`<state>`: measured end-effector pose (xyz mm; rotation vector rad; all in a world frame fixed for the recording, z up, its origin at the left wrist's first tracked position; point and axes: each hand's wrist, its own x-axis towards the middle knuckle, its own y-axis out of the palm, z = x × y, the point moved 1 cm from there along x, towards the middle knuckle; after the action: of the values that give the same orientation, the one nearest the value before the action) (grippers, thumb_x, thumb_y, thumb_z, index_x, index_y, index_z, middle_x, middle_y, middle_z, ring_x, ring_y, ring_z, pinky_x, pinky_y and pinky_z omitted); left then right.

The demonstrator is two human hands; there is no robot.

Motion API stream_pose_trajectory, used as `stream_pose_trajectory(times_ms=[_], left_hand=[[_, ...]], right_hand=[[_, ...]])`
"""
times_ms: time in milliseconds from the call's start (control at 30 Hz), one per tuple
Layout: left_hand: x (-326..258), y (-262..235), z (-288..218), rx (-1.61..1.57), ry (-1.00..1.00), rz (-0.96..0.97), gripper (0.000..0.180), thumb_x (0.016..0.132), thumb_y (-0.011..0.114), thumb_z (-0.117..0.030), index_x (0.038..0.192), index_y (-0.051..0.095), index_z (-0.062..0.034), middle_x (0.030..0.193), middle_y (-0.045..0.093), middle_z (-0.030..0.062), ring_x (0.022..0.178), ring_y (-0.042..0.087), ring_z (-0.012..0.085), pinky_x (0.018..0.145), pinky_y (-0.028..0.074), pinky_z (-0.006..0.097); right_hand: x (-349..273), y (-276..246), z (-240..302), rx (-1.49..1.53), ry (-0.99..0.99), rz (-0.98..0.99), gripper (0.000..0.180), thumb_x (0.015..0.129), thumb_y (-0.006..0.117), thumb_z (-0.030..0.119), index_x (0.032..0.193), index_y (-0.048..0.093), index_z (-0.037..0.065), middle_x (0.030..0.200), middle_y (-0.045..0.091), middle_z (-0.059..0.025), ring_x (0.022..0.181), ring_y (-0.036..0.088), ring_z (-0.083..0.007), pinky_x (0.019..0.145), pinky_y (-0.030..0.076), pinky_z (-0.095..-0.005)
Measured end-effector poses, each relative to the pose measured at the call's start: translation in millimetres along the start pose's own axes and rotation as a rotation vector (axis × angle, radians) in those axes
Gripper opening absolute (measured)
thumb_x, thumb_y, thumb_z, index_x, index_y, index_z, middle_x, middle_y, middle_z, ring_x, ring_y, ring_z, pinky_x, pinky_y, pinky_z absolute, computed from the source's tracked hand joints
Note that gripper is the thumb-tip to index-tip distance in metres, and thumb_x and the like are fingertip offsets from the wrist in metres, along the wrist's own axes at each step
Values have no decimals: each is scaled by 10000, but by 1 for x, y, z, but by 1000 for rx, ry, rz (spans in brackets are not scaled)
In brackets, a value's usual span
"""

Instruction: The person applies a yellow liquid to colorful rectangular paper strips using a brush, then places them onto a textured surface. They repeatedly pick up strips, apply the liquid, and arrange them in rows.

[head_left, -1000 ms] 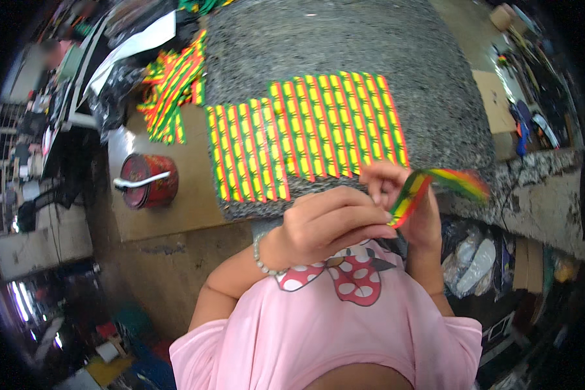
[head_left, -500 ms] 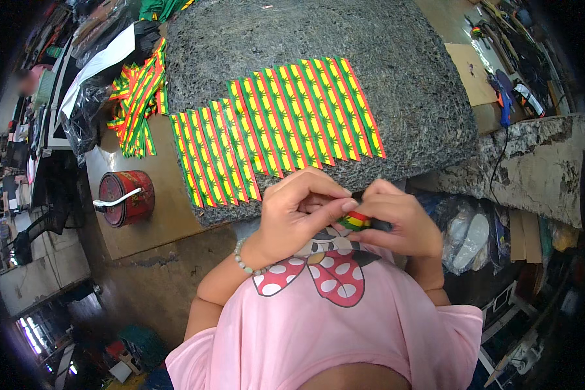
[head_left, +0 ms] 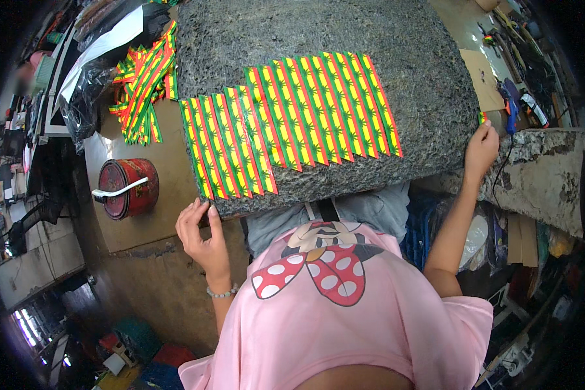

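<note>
Several striped strips [head_left: 318,107] in green, yellow and red with dark leaf prints lie side by side on a big grey fibrous block [head_left: 429,78]. At its near left corner, my left hand [head_left: 203,237] has thumb and forefinger apart, close to the lower ends of the leftmost strips. No held thing shows in it. Out at the block's right edge, the fingers of my right hand [head_left: 481,153] are closed on a small striped piece [head_left: 482,117]. Only its green, yellow and red end shows above the fingertips.
A heap of the same strips [head_left: 146,91] lies left of the block. Nearer stands a red can [head_left: 133,198] with a white-handled brush [head_left: 127,188] across it. At the right are a blue glue gun [head_left: 512,107], its cord, and a worn concrete ledge [head_left: 546,175].
My hands have parted from in front of my chest. The left went to the block's near left corner; the right carried the striped piece to the right edge.
</note>
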<state>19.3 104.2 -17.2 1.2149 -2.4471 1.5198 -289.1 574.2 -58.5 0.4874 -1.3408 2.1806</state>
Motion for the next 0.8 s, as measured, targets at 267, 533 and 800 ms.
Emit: stream_pose_trajectory(times_ms=[267, 533, 800], left_hand=[[0, -6, 1, 19, 9, 2, 82, 834, 714, -1, 893, 659, -17, 1049, 677, 136, 995, 589, 276, 918, 440, 413], [23, 5, -74, -715, 31, -80, 97, 908, 535, -6, 886, 629, -16, 753, 552, 59, 838, 575, 190, 751, 485, 351], [68, 101, -223, -1525, -950, 1571, 565, 1023, 399, -495, 1251, 553, -1, 1011, 657, 85, 839, 666, 150, 640, 548, 241]], right_hand=[[-4, -5, 29, 67, 63, 39, 401, 1041, 436, 271, 841, 558, -54, 748, 566, -210, 685, 516, -371, 655, 401, -455], [-3, -55, 101, 580, 8, 198, 275, 1046, 456, 191, 1064, 607, -38, 1182, 607, -123, 1068, 564, -232, 980, 411, -345], [-37, -82, 184, 1337, -440, 716, 120, 987, 565, 154, 1010, 606, 44, 1045, 599, -114, 1012, 609, -270, 1038, 421, -486]])
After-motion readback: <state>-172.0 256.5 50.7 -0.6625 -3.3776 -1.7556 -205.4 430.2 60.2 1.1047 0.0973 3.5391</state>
